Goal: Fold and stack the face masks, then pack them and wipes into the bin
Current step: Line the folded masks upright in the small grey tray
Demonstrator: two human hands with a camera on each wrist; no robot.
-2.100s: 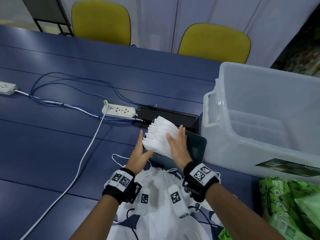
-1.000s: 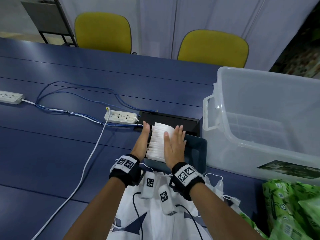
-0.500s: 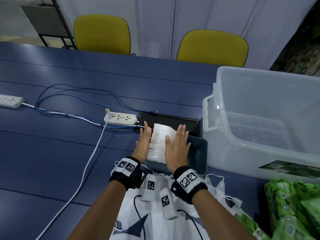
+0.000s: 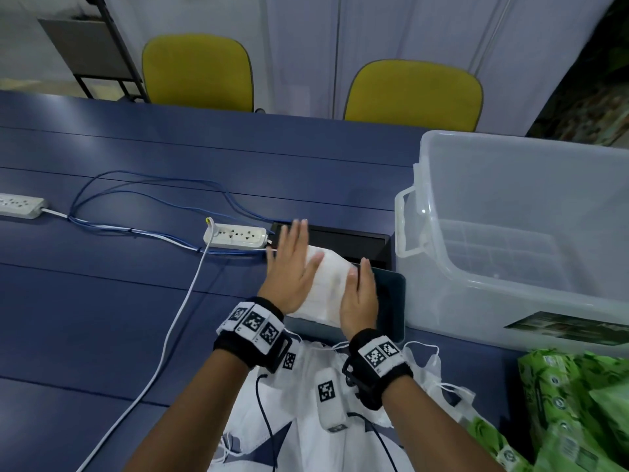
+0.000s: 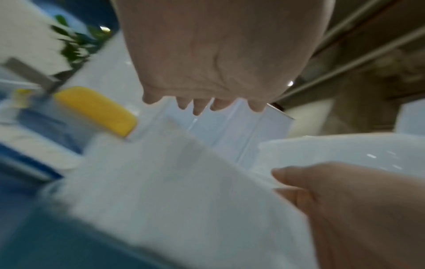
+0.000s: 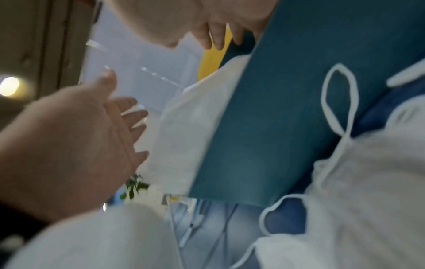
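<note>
A stack of folded white face masks (image 4: 328, 284) lies on a dark teal tray (image 4: 390, 294), leaning to the right. My left hand (image 4: 289, 270) is over the stack's left side, palm down, fingers straight and spread. Along the stack's right side rests my right hand (image 4: 360, 298), fingers straight, thumb on top of the masks. The left wrist view is blurred: my left hand (image 5: 218, 54) above the stack (image 5: 172, 191), the right hand (image 5: 345, 209) beside it. The right wrist view gives the tray (image 6: 287, 109) and stack (image 6: 190, 123). The clear bin (image 4: 442, 267) stands right of the tray. Green wipes packs (image 4: 565, 410) lie at the near right.
A white power strip (image 4: 235, 236) with blue and white cables and a black cable box (image 4: 354, 243) sit just beyond the tray. Loose white masks (image 4: 432, 369) with ear loops lie near me. Another power strip (image 4: 20, 206) is far left. Two yellow chairs (image 4: 197, 69) stand behind the table.
The stack, held on edge between both palms before, now leans flat to the right on the tray. My left hand has lifted and turned palm down over it.
</note>
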